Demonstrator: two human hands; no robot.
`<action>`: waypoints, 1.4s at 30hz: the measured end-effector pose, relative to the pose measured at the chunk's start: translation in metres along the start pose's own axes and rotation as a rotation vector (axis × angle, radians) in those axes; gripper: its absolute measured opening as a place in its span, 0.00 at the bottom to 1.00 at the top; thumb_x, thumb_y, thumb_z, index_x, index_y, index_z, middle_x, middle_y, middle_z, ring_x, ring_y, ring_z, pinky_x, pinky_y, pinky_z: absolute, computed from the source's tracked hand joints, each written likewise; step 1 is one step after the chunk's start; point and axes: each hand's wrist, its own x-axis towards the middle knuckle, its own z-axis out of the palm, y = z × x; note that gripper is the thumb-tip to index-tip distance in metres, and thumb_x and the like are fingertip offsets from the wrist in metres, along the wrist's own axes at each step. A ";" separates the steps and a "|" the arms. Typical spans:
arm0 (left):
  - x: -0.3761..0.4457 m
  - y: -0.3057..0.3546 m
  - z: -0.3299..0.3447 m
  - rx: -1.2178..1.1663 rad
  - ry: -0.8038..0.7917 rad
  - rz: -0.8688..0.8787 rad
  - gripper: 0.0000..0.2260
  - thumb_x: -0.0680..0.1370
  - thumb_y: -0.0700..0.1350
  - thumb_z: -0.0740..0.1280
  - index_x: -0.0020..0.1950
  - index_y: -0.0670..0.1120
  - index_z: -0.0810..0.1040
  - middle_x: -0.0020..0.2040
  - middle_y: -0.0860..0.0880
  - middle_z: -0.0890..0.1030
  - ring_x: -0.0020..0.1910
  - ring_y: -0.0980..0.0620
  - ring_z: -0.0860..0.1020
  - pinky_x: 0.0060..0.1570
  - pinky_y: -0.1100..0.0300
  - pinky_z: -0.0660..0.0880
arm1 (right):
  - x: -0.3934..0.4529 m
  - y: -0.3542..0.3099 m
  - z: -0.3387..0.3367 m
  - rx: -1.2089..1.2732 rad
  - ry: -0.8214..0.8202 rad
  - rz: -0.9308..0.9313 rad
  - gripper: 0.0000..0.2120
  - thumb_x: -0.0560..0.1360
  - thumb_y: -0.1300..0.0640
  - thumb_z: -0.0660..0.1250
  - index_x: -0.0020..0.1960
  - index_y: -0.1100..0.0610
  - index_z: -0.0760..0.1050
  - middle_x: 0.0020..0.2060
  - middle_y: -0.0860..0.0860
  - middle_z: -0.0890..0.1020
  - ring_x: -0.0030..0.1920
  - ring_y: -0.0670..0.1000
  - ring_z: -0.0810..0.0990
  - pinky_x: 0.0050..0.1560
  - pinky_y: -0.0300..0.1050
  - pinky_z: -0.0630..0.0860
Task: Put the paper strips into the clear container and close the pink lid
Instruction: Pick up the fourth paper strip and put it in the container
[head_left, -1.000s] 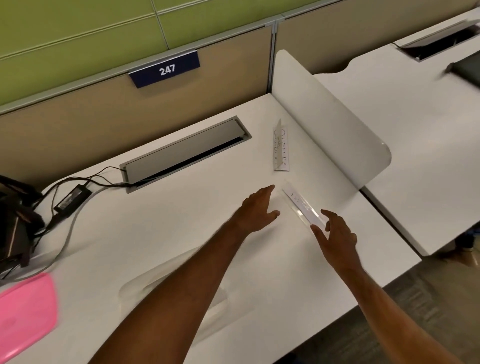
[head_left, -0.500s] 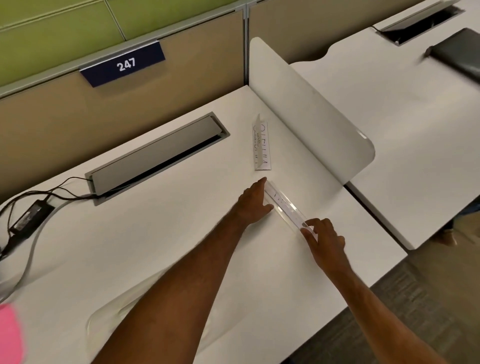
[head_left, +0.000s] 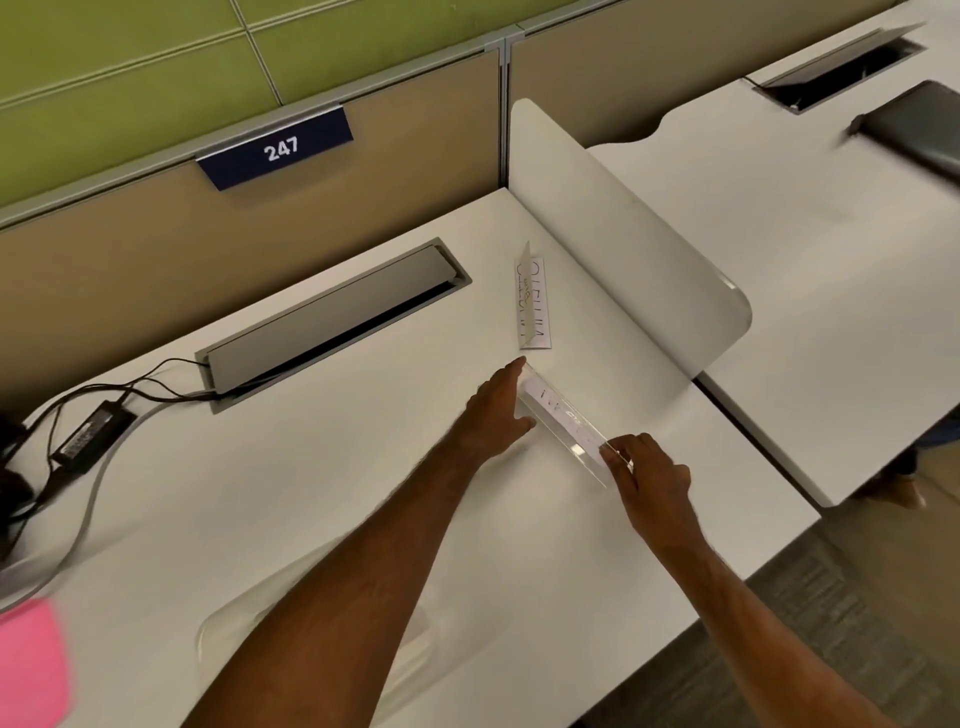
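Note:
A paper strip (head_left: 563, 418) with writing, in a clear sleeve, lies slantwise on the white desk (head_left: 363, 467). My left hand (head_left: 496, 410) rests with straight fingers along its far left edge, thumb against the strip. My right hand (head_left: 649, 478) pinches the strip's near end with curled fingers. A second, folded paper strip (head_left: 532, 304) lies just beyond, beside the divider. The clear container (head_left: 234, 623) sits near the desk's front edge, mostly hidden under my left forearm. The pink lid (head_left: 31, 670) lies at the bottom left corner, cut off by the frame.
A white curved divider (head_left: 623, 249) stands right of the strips. A grey cable hatch (head_left: 332, 322) is set into the desk, with a power adapter (head_left: 88, 431) and cables to its left. The desk's front edge drops to carpet (head_left: 779, 623). Another desk lies to the right.
My left hand has slid forward along the strip to its far end, and my right hand has closed on the near end. The view has shifted right.

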 end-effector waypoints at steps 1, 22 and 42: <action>-0.004 -0.001 -0.004 0.009 0.008 0.004 0.41 0.76 0.45 0.74 0.81 0.49 0.52 0.79 0.49 0.62 0.76 0.43 0.63 0.73 0.43 0.63 | -0.001 -0.004 -0.001 -0.002 0.008 -0.013 0.09 0.84 0.47 0.58 0.53 0.47 0.76 0.46 0.43 0.77 0.43 0.48 0.78 0.50 0.48 0.61; -0.118 -0.055 -0.080 0.185 0.266 0.032 0.41 0.76 0.47 0.74 0.81 0.50 0.52 0.79 0.50 0.60 0.75 0.45 0.64 0.72 0.47 0.62 | -0.032 -0.125 0.002 0.499 -0.063 -0.118 0.15 0.85 0.51 0.57 0.41 0.43 0.75 0.41 0.42 0.78 0.46 0.46 0.77 0.47 0.45 0.70; -0.256 -0.142 -0.111 0.280 0.465 -0.045 0.37 0.75 0.46 0.75 0.79 0.53 0.60 0.79 0.57 0.61 0.76 0.54 0.61 0.71 0.53 0.61 | -0.064 -0.207 0.027 0.731 -0.605 -0.081 0.19 0.85 0.52 0.56 0.36 0.53 0.71 0.36 0.48 0.75 0.40 0.49 0.72 0.48 0.48 0.66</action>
